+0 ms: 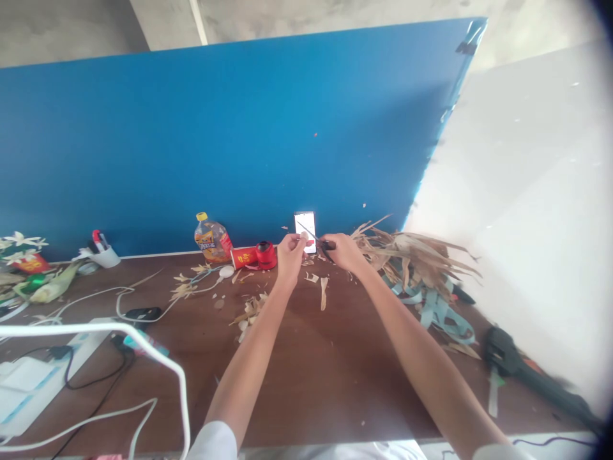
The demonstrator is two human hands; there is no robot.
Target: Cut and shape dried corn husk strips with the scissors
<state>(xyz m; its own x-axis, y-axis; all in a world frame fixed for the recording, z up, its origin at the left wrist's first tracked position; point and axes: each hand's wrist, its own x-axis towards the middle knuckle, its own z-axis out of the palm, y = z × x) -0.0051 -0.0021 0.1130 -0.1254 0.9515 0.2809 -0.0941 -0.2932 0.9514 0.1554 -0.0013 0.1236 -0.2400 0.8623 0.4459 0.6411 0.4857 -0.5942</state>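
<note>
A smartphone (305, 231) stands against the partition board (215, 128) at the back of the counter (325, 383), directly behind the hands. To its left are a plastic juice bottle (213, 239) and a toppled cup (243, 257); to its right, a heap of dried corn husks (412, 262). The right hand (342, 251) holds scissors (309, 231). Husk scraps (251, 312) lie before the left hand (291, 252), and a power strip (38, 383) sits at the counter's near left corner.

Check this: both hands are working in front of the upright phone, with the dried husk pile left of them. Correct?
No: the dried husk pile lies right of the left hand and right hand, as the head view shows. The rest stands.
</note>
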